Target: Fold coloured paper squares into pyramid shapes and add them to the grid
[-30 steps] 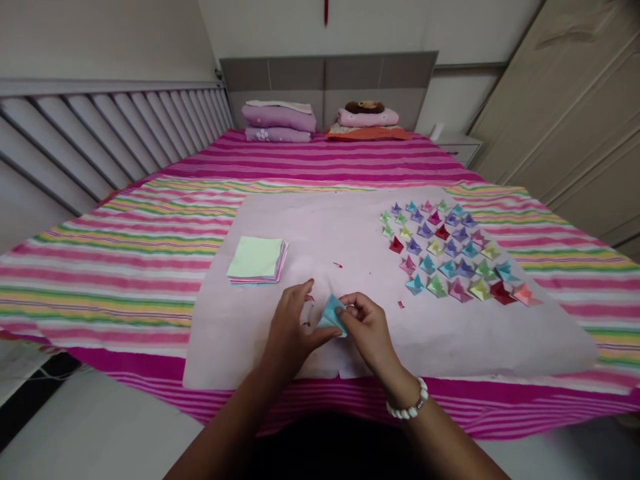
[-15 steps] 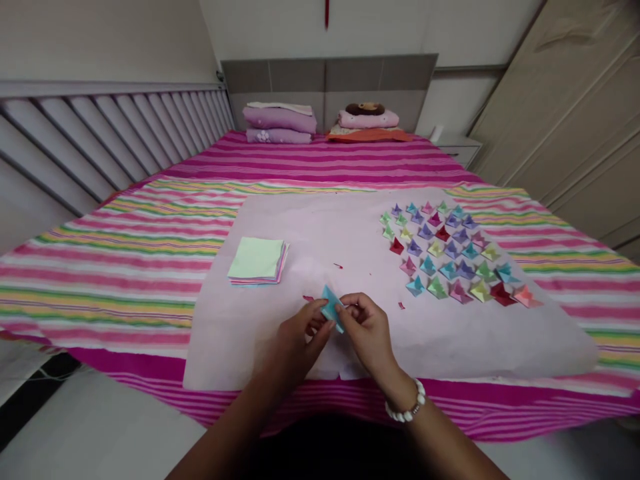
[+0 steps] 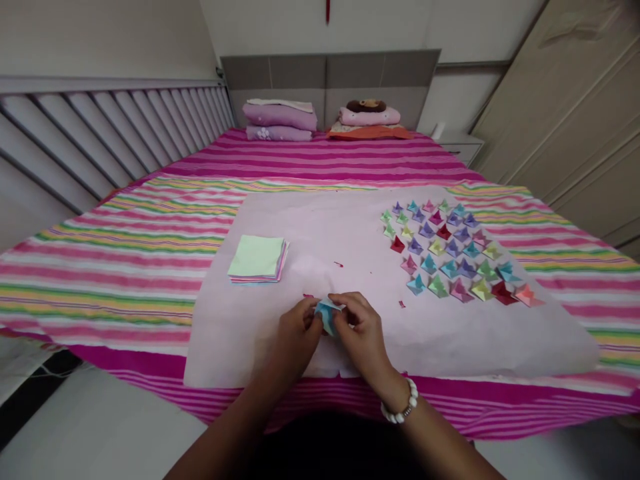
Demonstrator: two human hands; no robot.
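Observation:
Between my two hands is a small piece of folded light-blue paper (image 3: pixel 327 316), partly spread open above the pale sheet. My left hand (image 3: pixel 301 331) pinches its left side between thumb and fingers. On the other side, my right hand (image 3: pixel 359 328) grips the right edge the same way; a white bead bracelet (image 3: pixel 401 404) circles that wrist. Fingers cover part of the folds. To the left lies a stack of square coloured paper (image 3: pixel 256 257), light green on top. Rows of small folded paper boats (image 3: pixel 449 268) in many colours stand on the right.
A large pale sheet (image 3: pixel 240 347) lies on the striped bedspread (image 3: pixel 120 267). Small red scraps (image 3: pixel 339 265) are scattered on it. Folded bedding (image 3: pixel 280 120) is piled by the headboard (image 3: pixel 380 73). A slatted rail (image 3: pixel 125 133) runs along the left side.
The blue paper has gone from a flat, pointed diamond shape to a partly opened form. Both hands have turned slightly around it, still holding both sides.

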